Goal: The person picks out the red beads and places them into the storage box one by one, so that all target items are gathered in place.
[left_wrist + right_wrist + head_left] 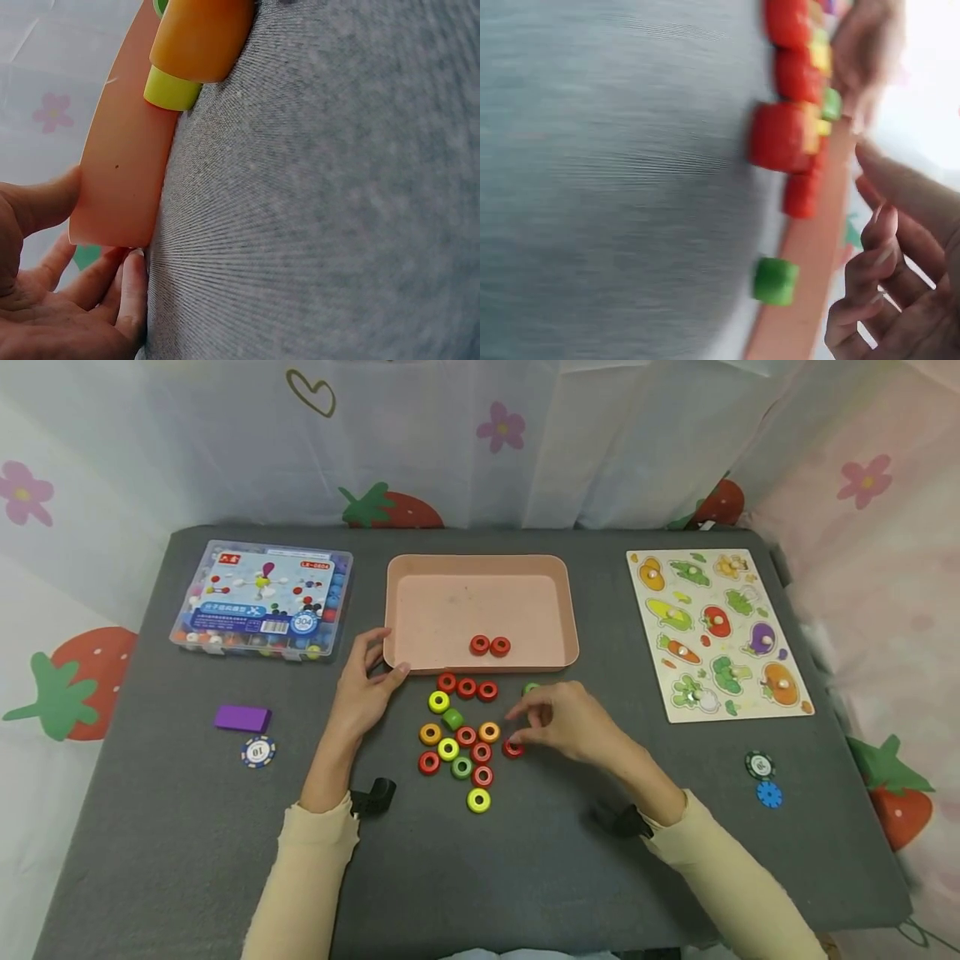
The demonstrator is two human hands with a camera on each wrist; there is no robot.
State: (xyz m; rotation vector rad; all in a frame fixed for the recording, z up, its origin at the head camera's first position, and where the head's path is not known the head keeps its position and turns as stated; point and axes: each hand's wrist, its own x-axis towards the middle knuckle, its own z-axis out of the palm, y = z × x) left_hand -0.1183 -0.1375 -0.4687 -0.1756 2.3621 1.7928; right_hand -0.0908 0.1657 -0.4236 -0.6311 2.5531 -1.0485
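My left hand holds the front left corner of a shallow pink tray, thumb against the front wall and fingers around the left end. Two red beads, ring-shaped, lie in the tray near its front wall. In front of it several red, yellow, orange and green beads are scattered. My right hand hovers at their right side with bent fingers, holding nothing in the right wrist view. Below its fingertips is a red bead. A green bead sits by the tray, partly hidden by the hand in the head view.
At the left are a clear case of molecule-model pieces, a purple block and a poker chip. A vegetable puzzle board lies at the right, with a dark chip and a blue disc nearer the front.
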